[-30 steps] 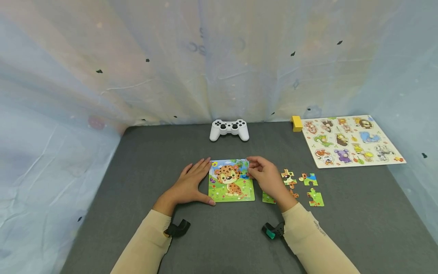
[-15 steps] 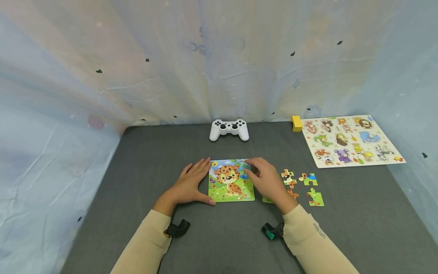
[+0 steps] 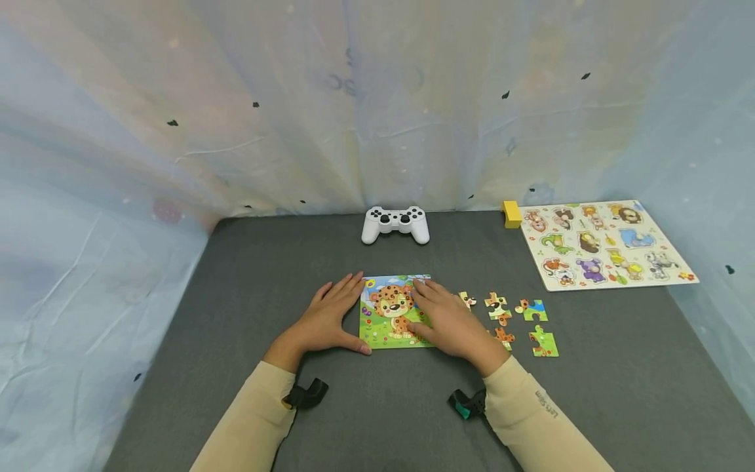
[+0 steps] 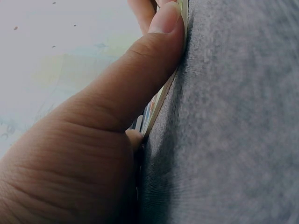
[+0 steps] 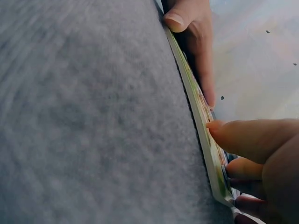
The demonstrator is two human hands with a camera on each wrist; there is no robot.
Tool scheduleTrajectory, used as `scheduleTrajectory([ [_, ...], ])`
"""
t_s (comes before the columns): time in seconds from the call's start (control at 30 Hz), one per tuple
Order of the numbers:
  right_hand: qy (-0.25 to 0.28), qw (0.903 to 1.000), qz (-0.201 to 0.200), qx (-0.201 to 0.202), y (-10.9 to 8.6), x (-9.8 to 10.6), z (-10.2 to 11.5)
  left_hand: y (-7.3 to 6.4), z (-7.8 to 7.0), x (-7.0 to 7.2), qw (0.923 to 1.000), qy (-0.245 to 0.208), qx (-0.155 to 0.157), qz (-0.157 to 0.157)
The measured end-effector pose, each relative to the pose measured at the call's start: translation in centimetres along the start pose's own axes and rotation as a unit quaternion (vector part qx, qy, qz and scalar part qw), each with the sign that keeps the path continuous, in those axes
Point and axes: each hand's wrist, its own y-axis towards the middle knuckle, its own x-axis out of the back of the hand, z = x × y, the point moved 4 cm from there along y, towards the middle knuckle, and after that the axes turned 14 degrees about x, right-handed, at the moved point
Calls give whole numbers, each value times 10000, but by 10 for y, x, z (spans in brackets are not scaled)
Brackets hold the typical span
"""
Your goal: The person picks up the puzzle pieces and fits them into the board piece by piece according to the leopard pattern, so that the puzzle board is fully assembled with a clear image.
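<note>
A square leopard-cub jigsaw puzzle (image 3: 383, 331) lies flat on the dark grey table. My left hand (image 3: 327, 321) rests along its left edge, fingers stretched out and thumb at the lower left corner. Across the puzzle's right part lies my right hand (image 3: 454, 321), its extended fingers touching the picture and covering that side. The right wrist view shows the right thumb (image 5: 247, 137) over the surface near the puzzle's edge. In the left wrist view, the left thumb (image 4: 126, 88) lies against the board's edge. Neither hand grips a loose piece that I can see.
Several loose puzzle pieces (image 3: 544, 341) lie right of the right hand, partly hidden by it. Behind the puzzle stands a white game controller (image 3: 395, 223). A yellow block (image 3: 512, 215) touches or nearly touches an animal puzzle board (image 3: 607, 246) at the back right.
My right hand goes from bent fingers at the upper right corner to lying flatter over the puzzle's right part, slightly left and lower. The left hand stays put.
</note>
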Motion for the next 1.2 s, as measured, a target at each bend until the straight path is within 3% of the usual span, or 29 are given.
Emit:
scheduleTrajectory([
  [0.23,182,9998,-119,0,1,-1,0,1,5,-3,10000,-64,-2,-32],
  [0.33,593,9974,-404,57,0,1,-3,1,6,-4,10000,-72,-17,-37],
  [0.47,1325,9867,-931,110,-4,7,-4,1,3,-2,10000,-15,-37,-24],
  [0.67,2354,9536,-1875,102,-13,22,-8,0,-1,0,10000,41,-52,-22],
  [0.9,3639,8988,-2433,216,-31,34,-22,0,0,0,10000,29,-62,-41],
  [1.2,4129,8617,-2882,620,-63,46,-46,0,0,0,9999,103,20,21],
])
